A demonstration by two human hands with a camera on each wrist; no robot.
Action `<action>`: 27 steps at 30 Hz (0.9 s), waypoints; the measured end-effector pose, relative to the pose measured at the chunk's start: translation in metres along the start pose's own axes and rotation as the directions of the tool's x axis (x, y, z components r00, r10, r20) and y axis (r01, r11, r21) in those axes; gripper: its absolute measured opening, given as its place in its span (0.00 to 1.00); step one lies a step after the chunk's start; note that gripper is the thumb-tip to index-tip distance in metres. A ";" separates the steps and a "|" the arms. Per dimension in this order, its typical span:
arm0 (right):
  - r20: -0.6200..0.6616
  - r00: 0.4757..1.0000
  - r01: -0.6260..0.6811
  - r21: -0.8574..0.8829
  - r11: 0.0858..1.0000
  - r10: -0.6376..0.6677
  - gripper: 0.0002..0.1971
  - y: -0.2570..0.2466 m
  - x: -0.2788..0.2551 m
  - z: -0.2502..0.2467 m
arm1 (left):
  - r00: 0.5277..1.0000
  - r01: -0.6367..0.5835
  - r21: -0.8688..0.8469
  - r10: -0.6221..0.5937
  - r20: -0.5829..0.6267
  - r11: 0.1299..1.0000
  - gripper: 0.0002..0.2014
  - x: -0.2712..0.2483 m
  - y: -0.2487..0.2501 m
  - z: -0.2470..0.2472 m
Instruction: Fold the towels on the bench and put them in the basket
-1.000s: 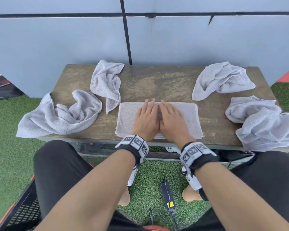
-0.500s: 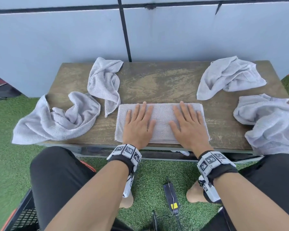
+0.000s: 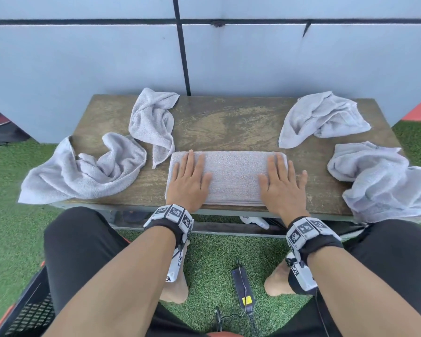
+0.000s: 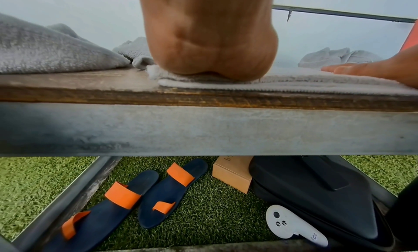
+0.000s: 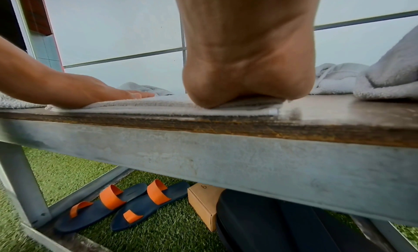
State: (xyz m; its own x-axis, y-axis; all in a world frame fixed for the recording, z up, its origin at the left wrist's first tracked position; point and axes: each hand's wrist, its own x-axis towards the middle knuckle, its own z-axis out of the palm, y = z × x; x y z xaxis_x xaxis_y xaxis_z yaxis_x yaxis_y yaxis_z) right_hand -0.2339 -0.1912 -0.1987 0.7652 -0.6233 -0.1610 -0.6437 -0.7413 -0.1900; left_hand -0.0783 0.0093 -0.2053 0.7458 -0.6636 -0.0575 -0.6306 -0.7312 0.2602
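A grey towel [image 3: 231, 177] folded into a long flat strip lies at the front middle of the wooden bench [image 3: 226, 127]. My left hand [image 3: 188, 180] presses flat on its left end, fingers straight. My right hand [image 3: 281, 183] lies flat on its right end, little finger over the edge onto the wood. The left wrist view shows the heel of my left hand [image 4: 210, 46] on the folded towel [image 4: 294, 82]; the right wrist view shows the same for my right hand [image 5: 246, 68] on the towel [image 5: 158, 104]. A black mesh basket [image 3: 32, 310] sits at the lower left by my knee.
Crumpled grey towels lie on the bench: two at the left [image 3: 83, 171] [image 3: 153, 122], two at the right [image 3: 323, 117] [image 3: 384, 181]. Under the bench are sandals [image 4: 140, 198], a cardboard box [image 4: 233, 173] and a black bag [image 4: 316, 198]. A black adapter [image 3: 243, 288] lies on the grass.
Both hands have slid apart from the middle of the folded towel to its two ends, staying flat on it.
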 end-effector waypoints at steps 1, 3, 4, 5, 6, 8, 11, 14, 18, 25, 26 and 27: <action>0.030 1.000 -0.005 0.003 1.000 0.005 0.33 0.000 0.000 -0.002 | 1.000 0.014 -0.001 -0.014 0.008 1.000 0.31 -0.001 0.000 0.000; 0.056 0.998 -0.009 -0.005 1.000 0.010 0.33 -0.003 -0.001 -0.008 | 0.999 0.043 0.003 -0.043 0.033 0.999 0.32 -0.003 0.000 -0.001; 0.017 1.000 0.001 -0.018 1.000 -0.001 0.33 -0.006 -0.004 -0.013 | 0.998 0.055 0.008 -0.056 0.042 0.998 0.32 -0.004 0.000 -0.002; -0.066 0.997 0.025 -0.031 0.999 -0.027 0.31 -0.009 -0.008 -0.017 | 0.996 0.068 0.015 -0.069 0.047 0.998 0.33 -0.005 0.001 -0.003; -0.165 0.984 0.065 -0.045 0.997 -0.072 0.25 -0.012 -0.013 -0.020 | 0.995 0.084 0.019 -0.085 0.050 0.996 0.33 -0.008 0.002 -0.004; -0.272 0.941 0.204 -0.014 0.979 -0.200 0.13 -0.017 -0.020 -0.025 | 0.990 0.133 0.014 -0.133 0.053 0.991 0.33 -0.013 0.005 -0.005; -0.153 0.925 0.357 0.045 0.933 -0.347 0.04 -0.023 -0.031 -0.030 | 0.975 0.220 0.003 -0.220 0.031 0.976 0.34 -0.020 0.009 -0.003; -0.090 0.927 0.372 0.101 0.923 -0.364 0.07 -0.023 -0.036 -0.028 | 0.962 0.274 -0.042 -0.274 0.000 0.961 0.35 -0.026 0.014 -0.001; -0.073 0.928 0.373 0.183 0.910 -0.365 0.04 -0.023 -0.033 -0.021 | 0.954 0.298 -0.044 -0.298 0.006 0.953 0.36 -0.031 0.019 -0.004; 0.104 0.951 0.262 0.227 0.938 -0.290 0.29 -0.026 -0.021 -0.023 | 0.951 0.265 -0.086 -0.275 -0.143 0.960 0.14 -0.036 0.012 -0.028; 0.132 0.950 0.251 0.213 0.944 -0.282 0.31 -0.026 -0.021 -0.023 | 0.949 0.265 -0.113 -0.280 -0.145 0.958 0.11 -0.038 0.009 -0.030; 0.147 0.949 0.245 0.209 0.947 -0.278 0.31 -0.027 -0.022 -0.023 | 0.950 0.264 -0.143 -0.283 -0.132 0.954 0.09 -0.039 0.007 -0.032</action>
State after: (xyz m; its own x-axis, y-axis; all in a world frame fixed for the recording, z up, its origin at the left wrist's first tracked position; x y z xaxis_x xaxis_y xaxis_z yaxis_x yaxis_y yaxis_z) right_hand -0.2333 -0.1630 -0.1675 0.9053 -0.3488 -0.2422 -0.4220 -0.8024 -0.4219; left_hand -0.1046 0.0349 -0.1704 0.9152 -0.4029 -0.0010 -0.3738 -0.8501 0.3710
